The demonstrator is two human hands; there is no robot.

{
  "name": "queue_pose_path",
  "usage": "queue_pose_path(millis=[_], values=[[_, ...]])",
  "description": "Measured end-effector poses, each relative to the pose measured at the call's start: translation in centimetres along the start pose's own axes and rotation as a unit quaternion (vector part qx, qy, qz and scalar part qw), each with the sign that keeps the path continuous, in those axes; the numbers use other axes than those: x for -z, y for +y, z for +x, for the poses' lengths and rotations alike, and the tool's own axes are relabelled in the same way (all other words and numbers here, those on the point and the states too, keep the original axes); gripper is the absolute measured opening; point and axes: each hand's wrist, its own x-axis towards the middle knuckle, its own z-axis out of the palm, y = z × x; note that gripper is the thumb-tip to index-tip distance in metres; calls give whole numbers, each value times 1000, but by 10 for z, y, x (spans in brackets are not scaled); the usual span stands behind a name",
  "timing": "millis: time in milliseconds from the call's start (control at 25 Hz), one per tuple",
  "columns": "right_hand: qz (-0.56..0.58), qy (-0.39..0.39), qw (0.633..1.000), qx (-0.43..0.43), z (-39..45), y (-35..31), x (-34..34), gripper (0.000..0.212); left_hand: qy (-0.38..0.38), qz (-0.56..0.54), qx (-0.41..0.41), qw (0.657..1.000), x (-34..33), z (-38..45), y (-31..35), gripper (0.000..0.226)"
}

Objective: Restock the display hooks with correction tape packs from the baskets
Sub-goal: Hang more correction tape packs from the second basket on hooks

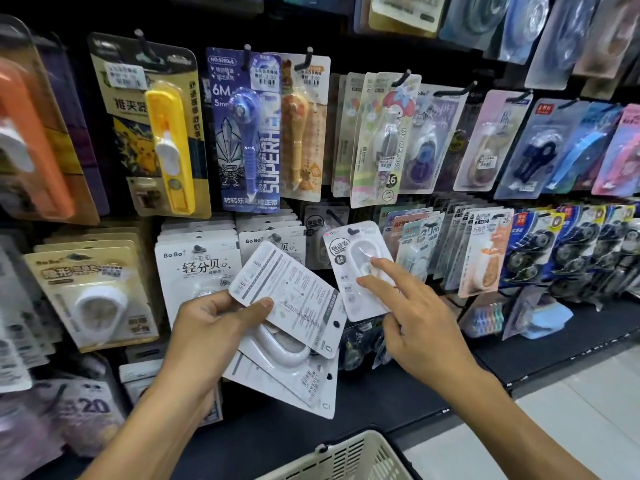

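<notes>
My left hand (pixel 214 327) grips a fanned stack of white correction tape packs (pixel 294 320), their printed backs facing me, thumb on the top card. My right hand (pixel 412 317) holds one white correction tape pack (pixel 360 268) upright in front of the lower row of display hooks, forefinger and middle finger stretched over its blister, thumb behind its lower edge. The hang hole of that pack sits at a black hook (pixel 353 232). A cream plastic basket (pixel 349 459) shows at the bottom edge, below both hands.
The black pegboard wall is crowded with hanging blister packs: a yellow one (pixel 169 147), a blue one (pixel 247 133), white BoBo packs (pixel 197 268) left of my hands, dark tape packs (pixel 568 251) at right. A black shelf ledge (pixel 540 344) runs below; pale floor tiles lie bottom right.
</notes>
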Motion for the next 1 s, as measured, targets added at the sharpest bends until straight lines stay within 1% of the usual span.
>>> queue_pose_path(millis=[40,80,120,160,200,240,280,320,360,400,480,520,560,600,640,680,720,760,800,840,880,920,960,1000], values=[[-8,-47,998,-35,0,0,-2,66,-8,11,-6,1000,1,-1,0,23],[5,-63,995,-73,1,-2,-2,65,-22,30,-14,999,2,-1,1,24],[57,-58,991,-110,2,-5,-1,58,-47,56,-20,997,2,-2,2,24],[154,-65,974,-151,3,-8,3,51,-79,78,-22,994,3,-3,3,22],[285,-108,934,-189,6,-13,8,48,-111,90,-20,990,2,-5,4,20],[415,-171,868,-210,7,-16,10,47,-132,94,-17,987,1,-7,5,18],[495,-229,810,-217,6,-18,9,41,-139,96,-16,986,1,-7,4,18],[530,-253,782,-209,5,-21,8,33,-137,101,-17,985,0,-7,4,18],[522,-239,793,-204,5,-22,8,25,-130,114,-18,985,-2,-7,3,18],[479,-199,833,-192,5,-19,10,22,-119,134,-18,984,-2,-6,2,17],[322,-125,927,-144,8,-7,14,29,-102,170,-15,980,-4,-6,0,21],[244,-101,957,-118,9,-3,16,34,-104,175,-18,979,-5,-6,0,23],[192,-78,973,-98,10,-2,18,35,-108,175,-27,978,-6,-8,0,25],[161,-48,982,-85,10,-3,18,35,-110,171,-42,978,-7,-8,1,26],[142,-8,986,-84,10,-5,15,34,-107,162,-66,979,-9,-9,0,26],[148,41,982,-111,10,-11,12,29,-94,150,-102,979,-12,-10,-1,24],[185,83,963,-174,10,-18,12,25,-74,147,-145,976,-14,-12,-2,21],[280,85,914,-280,14,-27,17,26,-48,165,-190,967,-15,-14,-3,18],[431,42,818,-379,18,-35,21,33,-27,210,-242,947,-17,-15,-6,15],[576,-45,690,-437,20,-39,22,45,-14,272,-301,914,-18,-17,-8,13],[656,-127,598,-443,19,-43,24,60,-13,329,-353,876,-19,-20,-10,11],[690,-176,560,-424,17,-44,23,67,-22,361,-389,847,-20,-22,-13,7],[691,-186,567,-408,15,-46,23,61,-36,375,-403,834,-20,-25,-14,8],[680,-167,589,-403,13,-45,21,48,-49,376,-404,833,-20,-26,-16,10]])
